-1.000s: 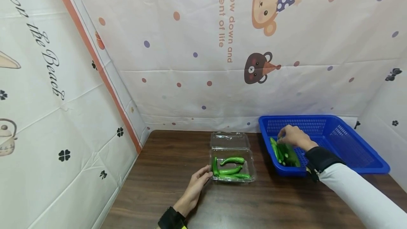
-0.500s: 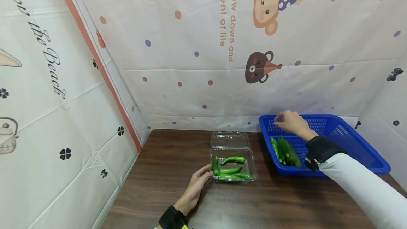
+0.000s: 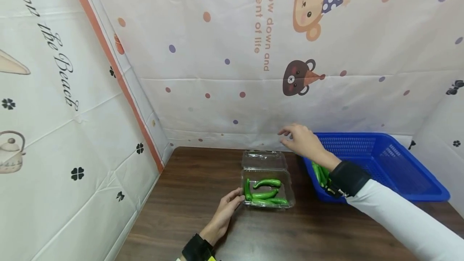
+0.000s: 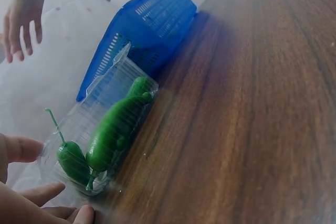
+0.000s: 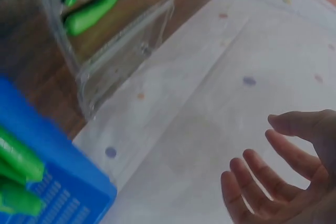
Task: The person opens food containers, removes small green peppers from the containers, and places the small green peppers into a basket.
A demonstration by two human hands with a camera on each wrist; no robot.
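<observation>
- Since a second ago, the right hand [image 3: 302, 140] has left the blue basket [image 3: 398, 164] and now hovers, fingers spread and empty, above the clear clamshell box [image 3: 268, 186].
- Left hand [image 3: 226, 208] rests relaxed against the box's left edge, apparently steadying it.
- Green peppers [image 3: 266, 190] lie inside the box; more sit in the basket.

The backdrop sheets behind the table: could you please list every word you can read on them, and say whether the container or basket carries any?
"on the Beach", black script, on the left sheet, its start cut off.
"slow down and" on the back sheet, orange, running vertically.
"oment of life", beside it, first word cut off.
Clear container and blue basket: no text visible.
</observation>
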